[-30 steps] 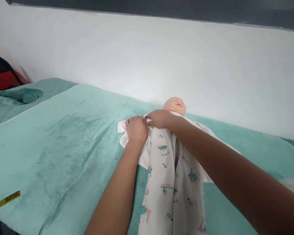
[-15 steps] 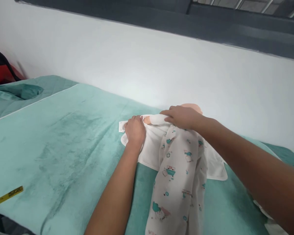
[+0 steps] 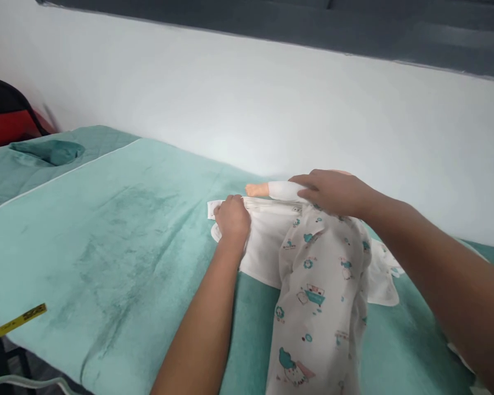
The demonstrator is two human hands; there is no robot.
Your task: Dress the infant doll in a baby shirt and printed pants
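A baby doll lies on its back on the green bed cover, its head mostly hidden behind my right hand. Its body is inside a white swaddle (image 3: 313, 307) printed with small teal and pink figures. My left hand (image 3: 233, 219) is closed on the edge of the swaddle's open left flap (image 3: 263, 236). The doll's arm (image 3: 286, 191), in a white sleeve with its hand bare, points left above the flap. My right hand (image 3: 337, 192) has its thumb and fingers around the upper part of that sleeve.
The green cover (image 3: 119, 263) spreads to the left, with a pocket-like fold (image 3: 53, 152) at the far left. A white wall (image 3: 230, 99) rises behind. A yellow strip (image 3: 16, 322) lies at the front left edge, and a red and black object (image 3: 10, 123) stands far left.
The doll's arm has come up out from behind the flap edge, and its bare hand now shows fully. My right hand still holds the sleeve. The view has shifted slightly.
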